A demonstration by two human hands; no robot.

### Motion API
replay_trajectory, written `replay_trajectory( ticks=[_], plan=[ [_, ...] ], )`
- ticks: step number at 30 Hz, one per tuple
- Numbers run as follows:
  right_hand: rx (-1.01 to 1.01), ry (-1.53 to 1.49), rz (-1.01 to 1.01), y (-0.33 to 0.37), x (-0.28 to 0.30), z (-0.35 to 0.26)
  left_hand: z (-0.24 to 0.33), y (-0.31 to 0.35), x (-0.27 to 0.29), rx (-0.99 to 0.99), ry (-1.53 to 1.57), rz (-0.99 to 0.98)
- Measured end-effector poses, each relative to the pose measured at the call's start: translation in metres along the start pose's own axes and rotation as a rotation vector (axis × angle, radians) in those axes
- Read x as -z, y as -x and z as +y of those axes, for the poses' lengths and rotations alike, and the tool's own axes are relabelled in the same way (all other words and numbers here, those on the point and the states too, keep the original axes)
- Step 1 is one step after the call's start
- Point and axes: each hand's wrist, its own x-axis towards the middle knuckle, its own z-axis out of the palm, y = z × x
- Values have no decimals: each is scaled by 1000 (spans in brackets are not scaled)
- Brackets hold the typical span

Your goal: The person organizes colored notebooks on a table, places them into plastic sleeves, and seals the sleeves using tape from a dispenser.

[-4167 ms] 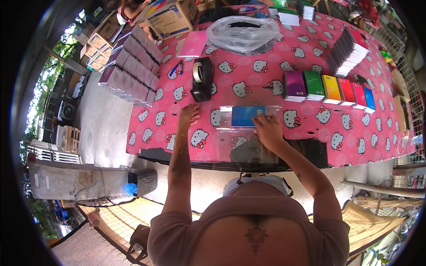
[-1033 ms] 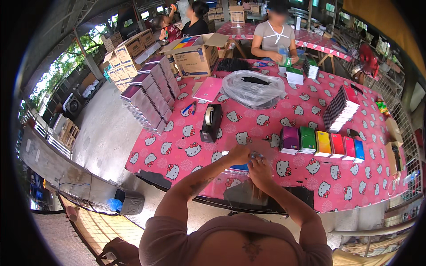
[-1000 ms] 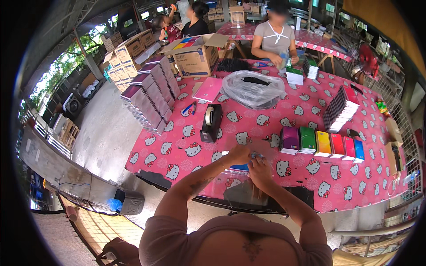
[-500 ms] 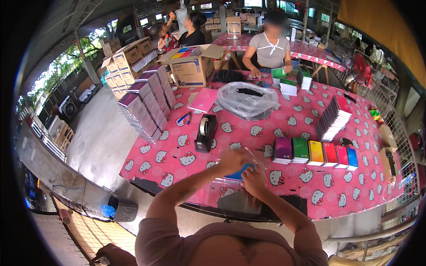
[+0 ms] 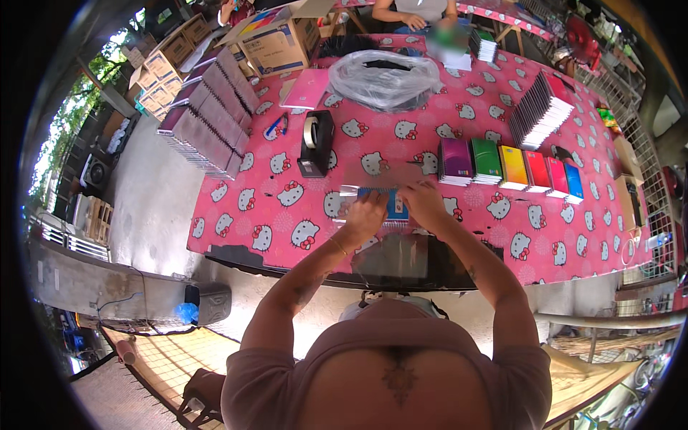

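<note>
A small blue spiral notebook (image 5: pixel 400 209) lies at the near edge of the table in front of me, with clear plastic wrap (image 5: pixel 380 174) over and beyond it. My left hand (image 5: pixel 367 215) is closed at the notebook's left side, its fingertips curled over the blue cover. At the right corner, my right hand (image 5: pixel 424 204) is closed, seemingly pinching the plastic; its fingertips are partly hidden. A black tape dispenser (image 5: pixel 316 147) stands just beyond my left hand. Right of it, a row of small notebooks (image 5: pixel 486 161) in several colours stands on the table.
Tall stacks of spiral notebooks (image 5: pixel 208 122) rise at the left, beside an open carton (image 5: pixel 276 46). A bundle of clear plastic (image 5: pixel 385 80) and a pink notebook (image 5: pixel 308 89) lie farther back. Another notebook stack (image 5: pixel 539 111) leans at the right. A co-worker's hand (image 5: pixel 413 21) shows across the table.
My view has tipped downward. My hands have gone from crossing over the plastic to lying side by side on the blue notebook, the left one lower now.
</note>
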Motion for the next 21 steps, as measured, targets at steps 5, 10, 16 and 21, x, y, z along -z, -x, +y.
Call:
replay_trajectory(
  ticks=[5,10,16,21],
  plan=[
    [55,30,332,50,-30,-70,8,-9,-8,40,-108,-112],
    [-35,329,332,46,-40,-88,-7,-34,17,-221,-60,-317],
    [-84,55,261,42,-29,-71,-6,-20,21,-154,48,-354],
    [-31,58,277,35,-22,-58,24,-1,12,-41,-75,-268]
  ],
)
